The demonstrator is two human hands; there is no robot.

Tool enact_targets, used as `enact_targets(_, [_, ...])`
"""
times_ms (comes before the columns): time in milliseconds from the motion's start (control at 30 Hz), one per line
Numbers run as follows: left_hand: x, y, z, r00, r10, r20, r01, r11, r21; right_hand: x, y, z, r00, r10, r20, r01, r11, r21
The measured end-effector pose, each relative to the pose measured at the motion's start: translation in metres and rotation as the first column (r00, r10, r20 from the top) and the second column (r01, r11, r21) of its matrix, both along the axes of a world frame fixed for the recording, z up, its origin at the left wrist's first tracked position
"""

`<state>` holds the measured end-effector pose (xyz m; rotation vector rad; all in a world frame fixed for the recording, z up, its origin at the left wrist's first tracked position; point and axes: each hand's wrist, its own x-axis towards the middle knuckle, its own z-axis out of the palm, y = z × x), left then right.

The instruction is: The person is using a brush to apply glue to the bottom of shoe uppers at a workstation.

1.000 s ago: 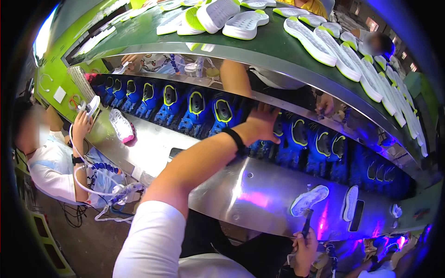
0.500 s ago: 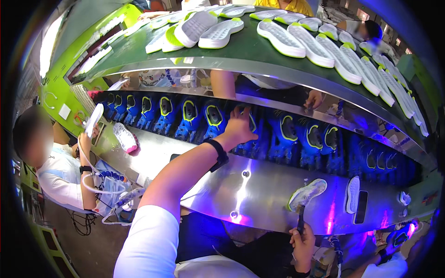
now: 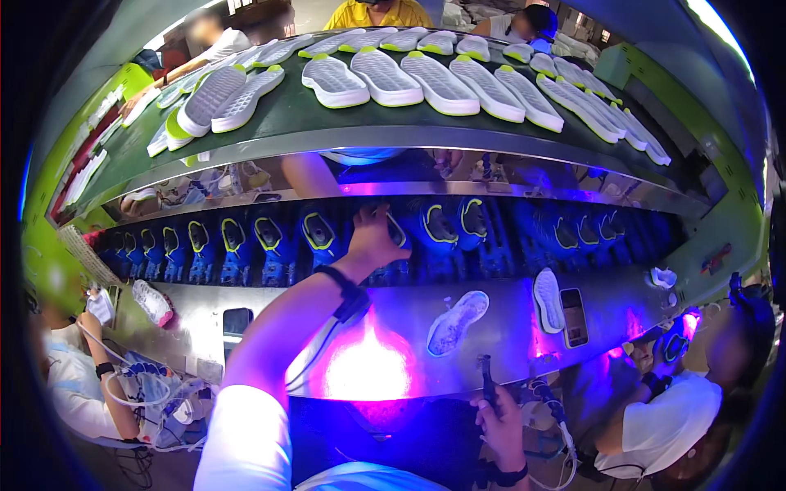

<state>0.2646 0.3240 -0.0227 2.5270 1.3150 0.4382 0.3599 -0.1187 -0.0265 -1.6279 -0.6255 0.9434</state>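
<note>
My left hand (image 3: 375,239) reaches to the conveyor, its fingers curled over the rim of a blue shoe upper (image 3: 396,233) with a yellow-green collar. It covers part of that upper. Low at the front edge of the bench, my right hand (image 3: 501,421) grips a dark-handled brush (image 3: 488,380), head up. On the bench beyond the brush lies a pale shoe sole (image 3: 458,323) with a wet-looking surface; the brush is apart from it. A second white sole (image 3: 548,301) rests farther right.
Blue uppers (image 3: 268,237) line the conveyor. Above it, a green belt (image 3: 286,114) carries white soles (image 3: 385,78). A phone (image 3: 574,317) lies on the metal bench (image 3: 409,295), with a white-and-pink sole (image 3: 153,303) at left. Co-workers sit on both sides (image 3: 663,417) (image 3: 82,376).
The view has swung to the right. The brush has come off the pale sole, toward the bench's front edge. My left hand remains at the row of uppers.
</note>
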Motion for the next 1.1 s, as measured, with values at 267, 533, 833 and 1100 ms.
enact_targets(267, [-0.181, -0.173, 0.068, 0.765, -0.628, -0.145, 0.617, 0.778, -0.116, 0.001, 0.011, -0.007, 0.999, 0.032, 0.029, -0.032, 0.999, 0.010])
enact_targets(533, [-0.113, -0.239, 0.017, 0.855, -0.165, -0.493, 0.320, 0.914, 0.250, -0.020, 0.022, 0.027, 0.985, 0.069, 0.159, -0.095, 0.982, 0.164])
enact_targets(833, [-0.167, -0.248, 0.012, 0.715, -0.648, -0.263, 0.691, 0.598, 0.406, -0.042, -0.005, 0.054, 0.975, 0.067, 0.214, -0.095, 0.988, 0.124])
enact_targets(1100, [-0.220, -0.290, 0.039, 0.826, -0.269, 0.495, 0.160, 0.955, 0.251, -0.060, 0.018, 0.025, 0.902, 0.241, 0.359, -0.287, 0.955, 0.080])
